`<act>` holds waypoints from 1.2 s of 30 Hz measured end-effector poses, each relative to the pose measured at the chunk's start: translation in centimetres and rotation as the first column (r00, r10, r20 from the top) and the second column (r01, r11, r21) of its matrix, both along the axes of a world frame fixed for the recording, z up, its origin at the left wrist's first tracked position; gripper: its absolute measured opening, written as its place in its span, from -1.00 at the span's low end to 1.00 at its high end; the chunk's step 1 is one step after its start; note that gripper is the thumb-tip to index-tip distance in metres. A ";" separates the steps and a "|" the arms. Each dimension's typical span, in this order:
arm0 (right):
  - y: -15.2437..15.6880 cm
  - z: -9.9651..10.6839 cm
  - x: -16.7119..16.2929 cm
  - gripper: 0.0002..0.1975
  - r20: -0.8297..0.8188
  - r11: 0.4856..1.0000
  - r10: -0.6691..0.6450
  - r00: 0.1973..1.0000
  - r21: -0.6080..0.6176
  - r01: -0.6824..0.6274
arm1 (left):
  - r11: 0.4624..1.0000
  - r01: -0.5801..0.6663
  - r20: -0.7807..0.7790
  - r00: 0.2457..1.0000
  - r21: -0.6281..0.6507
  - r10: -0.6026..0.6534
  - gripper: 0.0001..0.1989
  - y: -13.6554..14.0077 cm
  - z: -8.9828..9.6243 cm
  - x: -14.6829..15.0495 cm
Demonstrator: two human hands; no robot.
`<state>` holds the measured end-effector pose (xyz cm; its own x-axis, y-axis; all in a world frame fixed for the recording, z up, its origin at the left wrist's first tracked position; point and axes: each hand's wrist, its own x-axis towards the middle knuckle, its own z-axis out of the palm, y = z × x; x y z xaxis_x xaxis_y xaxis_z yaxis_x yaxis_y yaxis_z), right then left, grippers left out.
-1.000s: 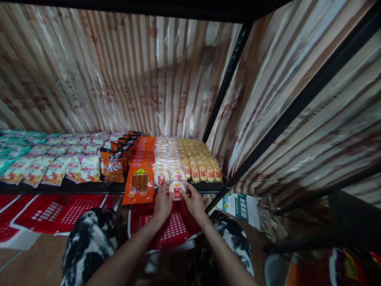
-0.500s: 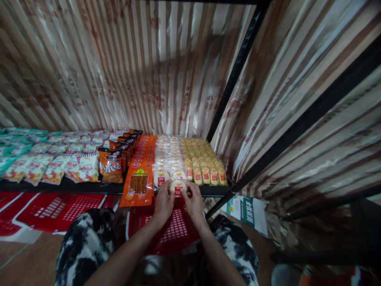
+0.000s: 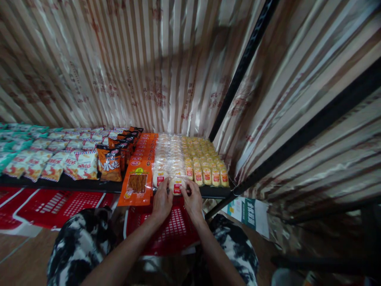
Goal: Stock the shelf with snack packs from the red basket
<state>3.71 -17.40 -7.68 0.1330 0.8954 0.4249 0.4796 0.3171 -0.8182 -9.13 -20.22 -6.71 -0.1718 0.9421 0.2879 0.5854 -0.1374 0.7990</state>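
Note:
A round white wrapped cake point(image 3: 177, 186) with a red label stands at the front end of a row, on the shelf's front edge. My left hand point(image 3: 162, 200) closes on its left side and my right hand point(image 3: 193, 199) on its right side, fingertips and thumbs against the clear wrapper. Left of it is another front white wrapped cake point(image 3: 159, 177), close to my left fingers. Rows of yellow wrapped cakes point(image 3: 207, 174) stand to the right of my right hand. A flat orange packet point(image 3: 137, 180) with brown sticks lies beside the white rows and overhangs the edge.
Orange snack bags point(image 3: 108, 165) and white snack bags point(image 3: 86, 165) fill the black shelf point(image 3: 74, 185) to the left. Below stands a red basket point(image 3: 171, 242). A slanted black post point(image 3: 247, 180) bounds the right side, with a striped curtain point(image 3: 166, 71) behind.
The view has shifted slightly. Both hands stay on the front white cake, which now faces forward more upright, its red label showing more fully.

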 end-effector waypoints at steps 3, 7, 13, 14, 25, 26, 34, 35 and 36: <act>-0.1 0.1 0.2 -0.68 0.004 1.000 0.003 1.000 0.010 -0.003 | 1.000 0.004 -0.009 1.000 0.031 -0.004 -0.54 -0.1 -0.1 0.0; -0.1 0.0 0.2 -0.67 0.000 1.000 0.000 1.000 0.023 0.000 | 0.995 -0.055 -0.065 0.996 0.080 0.060 -0.53 -0.7 -0.2 -0.1; -0.4 0.3 -0.3 -0.71 -0.048 0.998 0.069 0.996 0.012 -0.069 | 0.985 -0.103 -0.090 0.989 0.139 0.116 -0.56 -1.2 -0.9 -0.2; -0.5 0.4 -0.3 -0.72 -0.056 0.997 0.081 0.995 0.001 -0.081 | 0.986 -0.097 -0.090 0.990 0.139 0.110 -0.56 -1.2 -1.0 -0.3; -0.7 0.8 -1.6 -0.74 -0.046 0.976 0.217 0.975 0.010 -0.217 | 0.964 -0.163 -0.093 0.978 0.209 0.185 -0.44 -1.7 -1.0 -0.8; -0.7 0.9 -1.7 -0.75 -0.030 0.973 0.232 0.972 0.020 -0.232 | 0.958 -0.182 -0.100 0.973 0.220 0.208 -0.42 -1.8 -1.0 -0.8; -0.1 0.6 -2.6 -0.72 0.044 0.957 0.282 0.958 0.050 -0.284 | 0.958 -0.233 -0.255 0.929 0.165 0.270 -0.38 -1.4 -0.4 -0.3; -0.1 0.5 -2.6 -0.71 0.061 0.958 0.278 0.959 0.049 -0.281 | 0.957 -0.242 -0.264 0.924 0.160 0.277 -0.38 -1.3 -0.3 -0.2; 0.0 0.5 -2.4 -0.70 0.083 0.960 0.269 0.960 0.054 -0.274 | 0.956 -0.247 -0.268 0.921 0.156 0.282 -0.39 -1.2 -0.2 -0.1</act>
<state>1.26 -17.42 -7.18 -0.1451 0.8638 0.4824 0.4270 0.4945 -0.7571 -9.28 -21.38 -6.89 -0.3051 0.8300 0.4669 0.8130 -0.0283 0.5816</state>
